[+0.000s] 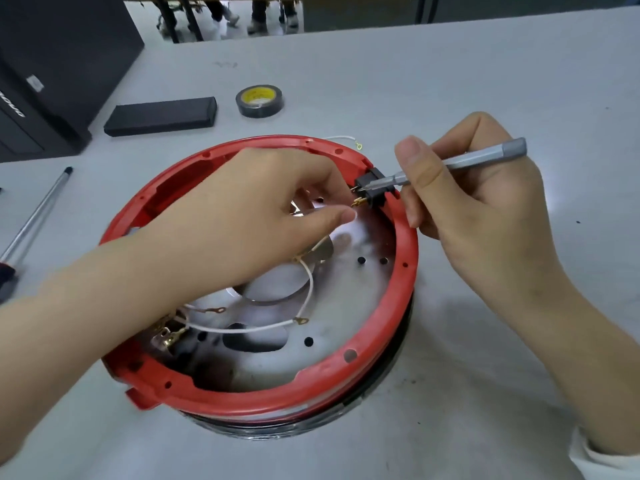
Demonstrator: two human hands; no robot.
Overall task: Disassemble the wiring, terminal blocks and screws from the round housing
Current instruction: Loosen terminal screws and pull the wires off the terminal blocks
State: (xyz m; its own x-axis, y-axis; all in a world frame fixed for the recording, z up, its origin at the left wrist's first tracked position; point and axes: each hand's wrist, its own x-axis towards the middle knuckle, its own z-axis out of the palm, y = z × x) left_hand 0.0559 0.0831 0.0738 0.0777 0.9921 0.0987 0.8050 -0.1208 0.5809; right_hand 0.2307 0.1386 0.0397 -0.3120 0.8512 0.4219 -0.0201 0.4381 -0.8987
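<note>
Fingers of your right hand (485,206) pinch a slim grey screwdriver (460,161) whose tip meets the black terminal block (372,188) on the red round housing (398,282) mid-worktop (485,81), while your left hand (263,209) pinches a white wire (304,292); no writing is legible.

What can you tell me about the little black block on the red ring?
The small black plastic terminal block sits at the far right of the round red housing rim, on its inner edge. It looks boxy and dark, with brass metal prongs sticking out toward the middle. The slim grey screwdriver held by the right hand points at it. The left hand's fingers reach close to the prongs.
</note>
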